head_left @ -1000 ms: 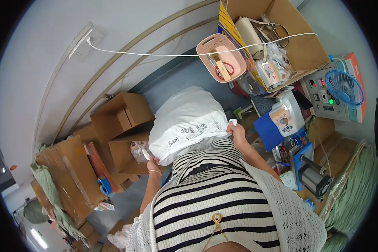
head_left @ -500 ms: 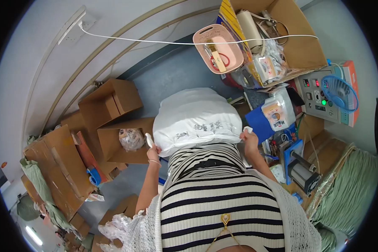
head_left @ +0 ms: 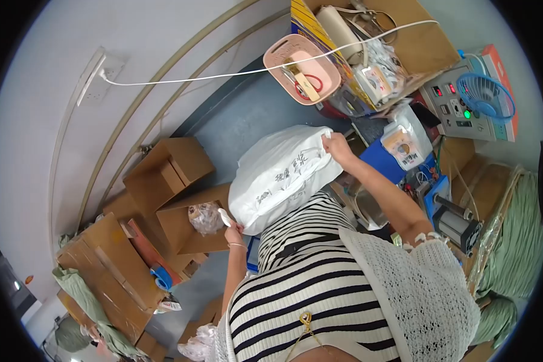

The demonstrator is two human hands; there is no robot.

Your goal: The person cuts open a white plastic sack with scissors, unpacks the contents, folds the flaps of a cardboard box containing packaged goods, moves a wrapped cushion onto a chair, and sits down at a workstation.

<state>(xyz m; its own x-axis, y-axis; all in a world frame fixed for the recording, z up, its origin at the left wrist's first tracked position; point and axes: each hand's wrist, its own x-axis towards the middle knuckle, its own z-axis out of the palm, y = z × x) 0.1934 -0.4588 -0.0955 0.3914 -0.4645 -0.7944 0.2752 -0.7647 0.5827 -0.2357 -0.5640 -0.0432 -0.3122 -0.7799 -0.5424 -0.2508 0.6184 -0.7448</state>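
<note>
A full white sack (head_left: 277,160) with dark printed characters lies in front of my body, tilted up toward the right. My left hand (head_left: 234,233) is closed on its lower left corner, a bit of white material sticking out above the fingers. At the upper right corner, my right hand (head_left: 339,151) grips the sack with bent fingers. What is inside the sack cannot be seen. Just left of my left hand, a cardboard box (head_left: 190,244) holds a clear plastic bag of round items (head_left: 205,218).
Behind stand an open carton (head_left: 169,169) and a pink basket (head_left: 274,60) with scissors and a brush. On the right are a large carton (head_left: 428,36), a control box (head_left: 458,117), a blue fan (head_left: 484,96) and a motor (head_left: 458,229). A white cable (head_left: 223,76) crosses above.
My right hand has moved up and away from my body, lifting the sack's right corner, so the sack is now slanted. My left hand keeps its corner. The view has turned somewhat.
</note>
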